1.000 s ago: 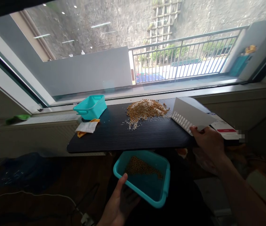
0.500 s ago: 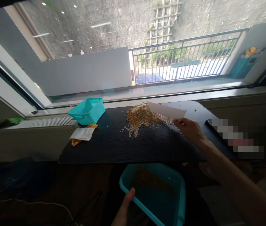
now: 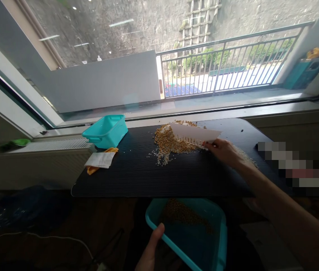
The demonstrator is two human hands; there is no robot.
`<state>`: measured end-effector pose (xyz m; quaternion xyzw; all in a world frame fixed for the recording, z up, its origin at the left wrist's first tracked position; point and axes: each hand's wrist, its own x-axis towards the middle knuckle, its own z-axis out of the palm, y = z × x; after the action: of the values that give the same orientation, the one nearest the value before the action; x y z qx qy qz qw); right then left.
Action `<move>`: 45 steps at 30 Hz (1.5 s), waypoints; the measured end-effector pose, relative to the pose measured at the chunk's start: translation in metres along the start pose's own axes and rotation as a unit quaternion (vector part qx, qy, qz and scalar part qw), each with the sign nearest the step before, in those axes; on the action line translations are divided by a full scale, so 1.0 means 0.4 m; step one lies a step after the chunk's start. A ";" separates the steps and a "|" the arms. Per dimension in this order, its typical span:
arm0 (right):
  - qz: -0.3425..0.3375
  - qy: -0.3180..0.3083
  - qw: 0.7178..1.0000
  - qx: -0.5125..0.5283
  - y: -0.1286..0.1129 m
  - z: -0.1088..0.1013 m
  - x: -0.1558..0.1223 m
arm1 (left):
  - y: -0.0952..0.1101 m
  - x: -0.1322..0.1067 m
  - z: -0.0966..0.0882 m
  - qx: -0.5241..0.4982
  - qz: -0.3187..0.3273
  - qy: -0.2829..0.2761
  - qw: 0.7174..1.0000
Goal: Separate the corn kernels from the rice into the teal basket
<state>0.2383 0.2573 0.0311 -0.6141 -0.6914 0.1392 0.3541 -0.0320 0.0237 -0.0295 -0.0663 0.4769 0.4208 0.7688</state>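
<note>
Nearest, the left hand (image 3: pixel 150 250) grips the rim of a tub (image 3: pixel 222 241) holding beans (image 3: pixel 186 212), below the front edge of the counter (image 3: pixel 125 180). Farther off, the right hand (image 3: pixel 222 149) pinches the right end of a slotted card (image 3: pixel 195 132), its long axis running left and slightly away into the pile (image 3: pixel 163 142). The pile lies just left of the right hand, the nearer one, and well beyond the left.
</note>
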 end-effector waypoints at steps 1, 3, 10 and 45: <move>-0.002 -0.003 1.000 0.005 -0.001 0.002 0.000 | -0.004 0.000 0.000 -0.001 -0.014 0.001 1.000; -0.004 -0.010 1.000 0.011 -0.002 0.007 -0.001 | -0.009 -0.002 0.001 0.000 -0.040 0.007 0.999; -0.016 -0.029 0.999 0.024 -0.001 0.018 -0.015 | -0.010 -0.022 0.015 0.001 -0.023 0.000 1.000; -0.035 -0.011 0.994 0.107 -0.072 -0.021 -0.158 | -0.035 -0.042 0.071 0.027 -0.008 -0.047 0.998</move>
<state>0.2219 0.1893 0.0352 -0.5470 -0.6973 0.2064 0.4146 -0.0059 0.0191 -0.0053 -0.0297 0.4509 0.4039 0.7954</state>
